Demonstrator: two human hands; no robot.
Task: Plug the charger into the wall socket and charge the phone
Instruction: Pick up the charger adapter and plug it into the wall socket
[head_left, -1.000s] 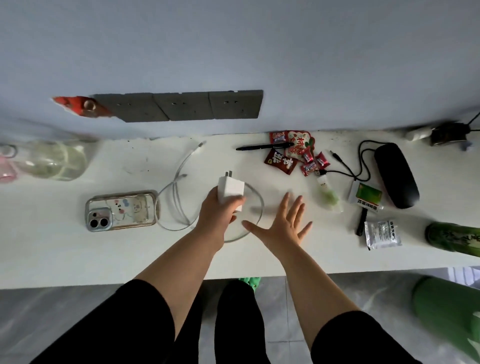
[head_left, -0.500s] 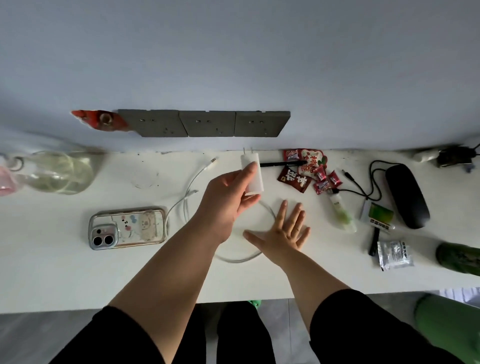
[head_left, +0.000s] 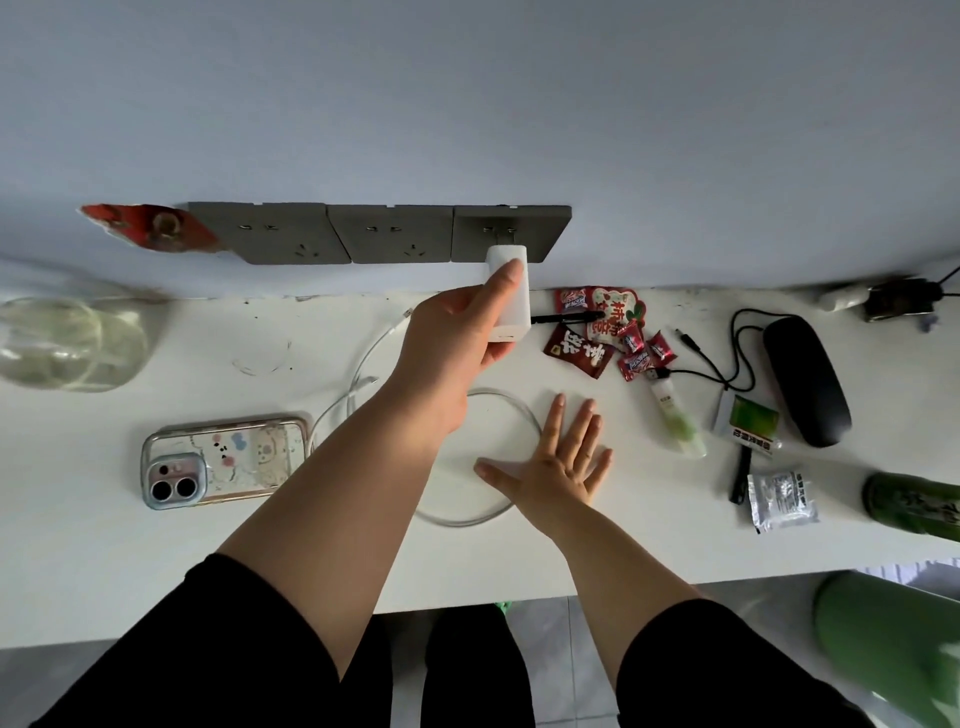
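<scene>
Your left hand (head_left: 457, 338) grips the white charger (head_left: 511, 291), prongs meeting the right-most wall socket (head_left: 511, 231) for insertion; your right hand (head_left: 558, 465) lies flat, empty, bracing; the phone (head_left: 226, 460) waits near-left.

Charger (head_left: 515, 291): near face covered by the left hand (head_left: 452, 348); prongs too small to tell whether seated in the socket plate (head_left: 511, 231).
Cable (head_left: 358, 384): part of its run hidden under the left forearm.
Green bottle (head_left: 914, 503): cut off by the right edge.
Clear container (head_left: 67, 343): cut off at the left edge, blurred.
Foil sachet (head_left: 782, 499): print illegible.
</scene>
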